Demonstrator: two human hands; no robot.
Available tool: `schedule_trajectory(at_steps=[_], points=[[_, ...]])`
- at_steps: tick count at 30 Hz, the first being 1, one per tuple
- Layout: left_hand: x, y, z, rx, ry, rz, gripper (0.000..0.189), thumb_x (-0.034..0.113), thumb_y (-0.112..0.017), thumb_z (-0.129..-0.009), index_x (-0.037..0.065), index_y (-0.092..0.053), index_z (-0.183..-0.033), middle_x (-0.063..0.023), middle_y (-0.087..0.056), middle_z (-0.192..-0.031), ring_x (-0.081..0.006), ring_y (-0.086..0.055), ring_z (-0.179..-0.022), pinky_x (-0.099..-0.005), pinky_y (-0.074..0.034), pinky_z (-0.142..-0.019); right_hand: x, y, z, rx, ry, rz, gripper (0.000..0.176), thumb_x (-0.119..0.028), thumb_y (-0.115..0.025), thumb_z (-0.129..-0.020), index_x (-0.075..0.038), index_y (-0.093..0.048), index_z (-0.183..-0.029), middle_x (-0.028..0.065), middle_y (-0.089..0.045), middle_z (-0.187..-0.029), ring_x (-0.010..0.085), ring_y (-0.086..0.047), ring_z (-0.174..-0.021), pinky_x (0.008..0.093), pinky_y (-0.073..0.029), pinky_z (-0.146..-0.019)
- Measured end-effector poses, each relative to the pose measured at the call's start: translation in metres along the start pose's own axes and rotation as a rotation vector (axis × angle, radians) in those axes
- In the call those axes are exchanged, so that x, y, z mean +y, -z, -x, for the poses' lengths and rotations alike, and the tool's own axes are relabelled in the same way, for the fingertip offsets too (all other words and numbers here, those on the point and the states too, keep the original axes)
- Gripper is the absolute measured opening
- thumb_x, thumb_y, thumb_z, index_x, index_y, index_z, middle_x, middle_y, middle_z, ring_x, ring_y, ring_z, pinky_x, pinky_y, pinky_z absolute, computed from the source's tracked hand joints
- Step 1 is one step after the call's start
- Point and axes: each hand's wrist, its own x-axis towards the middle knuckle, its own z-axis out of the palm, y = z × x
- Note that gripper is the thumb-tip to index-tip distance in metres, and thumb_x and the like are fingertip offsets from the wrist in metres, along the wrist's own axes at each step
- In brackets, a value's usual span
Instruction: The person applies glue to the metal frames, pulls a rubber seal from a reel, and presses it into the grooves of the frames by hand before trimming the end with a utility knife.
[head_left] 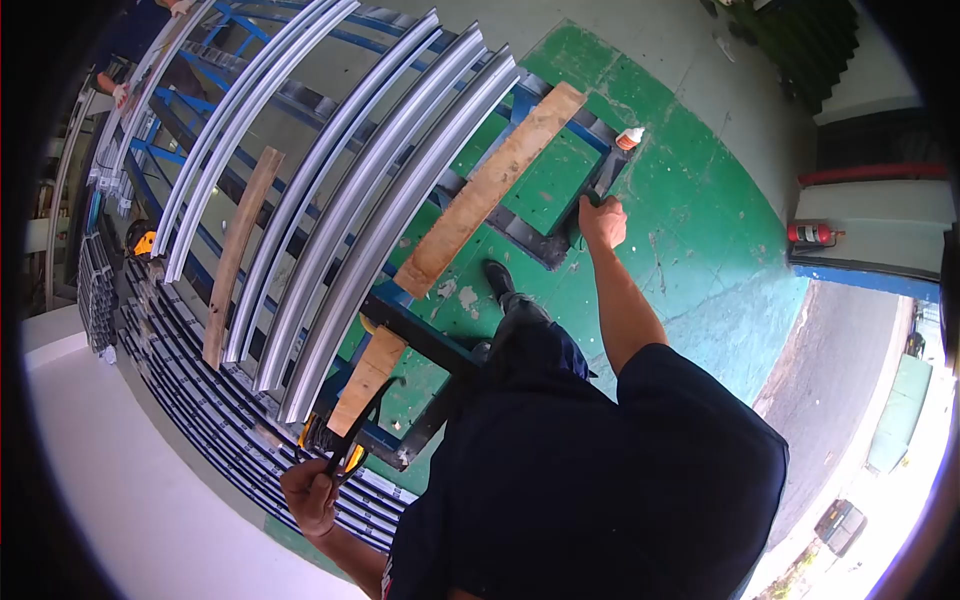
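My left hand point(310, 495) is closed on a thin black strip point(345, 445), which curves up past the end of a short wooden board point(368, 380). My right hand point(605, 222) is closed beside the blue metal frame point(530, 238). A bit of something dark shows at its fingers, but I cannot make out what it is. Close by, a small white bottle with an orange label point(629, 139) stands on the frame's corner. Several curved silver metal profiles point(400, 235) lie side by side across the frame, left of a long wooden board point(490, 190).
Another wooden board point(240, 260) lies among the profiles. Many dark strips point(210, 400) are stacked below left. At the far upper left, another person's gloved hand point(121, 94) touches a profile. A fire extinguisher point(812, 234) is at the right wall. My shoe point(497, 280) stands on green floor.
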Motion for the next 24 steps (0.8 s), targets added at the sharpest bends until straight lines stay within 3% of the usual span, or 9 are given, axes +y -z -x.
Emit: schedule_trajectory(at_steps=[7, 9, 10, 13, 14, 16, 18, 21, 24], points=[[0.019, -0.040, -0.057, -0.067, 0.015, -0.020, 0.040, 0.029, -0.076, -0.093, -0.010, -0.070, -0.097, -0.0047, -0.059, -0.062, -0.0060, -0.046, -0.046, -0.0218, -0.029, -0.042, 0.001, 0.011, -0.011, 0.057, 0.104, 0.175, 0.067, -0.070, -0.071, -0.077, -0.005, -0.071, -0.094, 0.0197, -0.074, -0.101, 0.0412, -0.071, -0.095, 0.0502, -0.055, -0.084], [0.027, -0.054, -0.070, -0.066, -0.037, -0.060, 0.034, 0.024, -0.074, -0.094, -0.009, -0.070, -0.101, -0.0048, -0.059, -0.062, -0.0063, -0.048, -0.048, -0.0216, -0.033, -0.043, 0.000, 0.022, -0.007, 0.093, 0.201, 0.023, 0.066, -0.070, -0.069, -0.081, -0.004, -0.068, -0.087, 0.0173, -0.074, -0.091, 0.0403, -0.071, -0.085, 0.0517, -0.053, -0.077], [0.032, -0.059, -0.074, -0.048, -0.023, -0.038, 0.027, 0.016, -0.071, -0.093, -0.009, -0.070, -0.103, -0.0053, -0.059, -0.062, -0.0069, -0.049, -0.048, -0.0214, -0.034, -0.043, -0.007, 0.026, 0.004, 0.040, 0.283, -0.055, 0.057, -0.058, -0.065, -0.092, -0.002, -0.065, -0.079, 0.0140, -0.071, -0.077, 0.0334, -0.071, -0.075, 0.0486, -0.052, -0.069], [0.032, -0.066, -0.086, -0.085, -0.068, -0.007, 0.019, 0.000, -0.065, -0.092, -0.009, -0.071, -0.107, -0.0054, -0.060, -0.065, -0.0056, -0.046, -0.049, -0.0226, -0.033, -0.045, -0.035, 0.022, 0.076, -0.822, 0.465, -0.408, 0.050, -0.041, -0.053, -0.105, 0.002, -0.073, -0.088, 0.0084, -0.068, -0.067, 0.0181, -0.064, -0.058, 0.0369, -0.051, -0.058], [0.032, -0.070, -0.088, -0.114, -0.042, 0.012, 0.019, 0.001, -0.066, -0.093, -0.009, -0.071, -0.108, -0.0048, -0.060, -0.067, -0.0052, -0.047, -0.051, -0.0227, -0.034, -0.047, -0.054, 0.038, 0.115, -1.169, 0.550, -0.477, 0.059, -0.051, -0.047, -0.106, 0.000, -0.076, -0.100, 0.0080, -0.071, -0.073, 0.0183, -0.057, -0.051, 0.0345, -0.047, -0.051], [0.028, -0.078, -0.086, -0.171, -0.018, 0.025, 0.019, 0.002, -0.066, -0.096, -0.008, -0.071, -0.110, -0.0034, -0.062, -0.070, -0.0047, -0.050, -0.056, -0.0228, -0.037, -0.051, -0.085, 0.059, 0.185, -1.842, 0.031, -0.689, 0.072, -0.063, -0.037, -0.105, 0.000, -0.060, -0.131, 0.0134, -0.073, -0.104, 0.0111, -0.047, -0.051, 0.0251, -0.036, -0.044], [0.023, -0.088, -0.075, -0.152, 0.036, -0.004, 0.019, 0.002, -0.067, -0.096, -0.008, -0.071, -0.112, -0.0018, -0.064, -0.074, -0.0050, -0.053, -0.064, -0.0219, -0.039, -0.057, -0.125, 0.091, 0.238, -1.922, -0.422, -0.896, 0.063, -0.056, -0.043, -0.107, 0.000, -0.057, -0.131, 0.0158, -0.071, -0.111, 0.0101, -0.044, -0.049, 0.0226, -0.035, -0.042], [-0.002, -0.074, -0.051, -0.149, 0.143, -0.172, 0.019, 0.004, -0.070, -0.095, -0.006, -0.072, -0.112, 0.0003, -0.063, -0.072, -0.0042, -0.053, -0.063, -0.0222, -0.040, -0.057, -0.131, 0.049, 0.245, -1.779, -0.490, -1.161, 0.044, -0.042, -0.048, -0.109, -0.001, -0.060, -0.120, 0.0167, -0.071, -0.108, 0.0092, -0.045, -0.049, 0.0201, -0.033, -0.039], [-0.034, -0.062, -0.031, -0.096, 0.184, -0.139, 0.017, 0.006, -0.069, -0.097, -0.005, -0.072, -0.109, 0.0015, -0.060, -0.068, -0.0042, -0.052, -0.061, -0.0226, -0.040, -0.056, -0.137, 0.040, 0.234, -1.831, -0.229, -1.287, 0.027, -0.027, -0.052, -0.108, -0.002, -0.060, -0.115, 0.0171, -0.072, -0.102, 0.0085, -0.047, -0.048, 0.0183, -0.031, -0.038]])
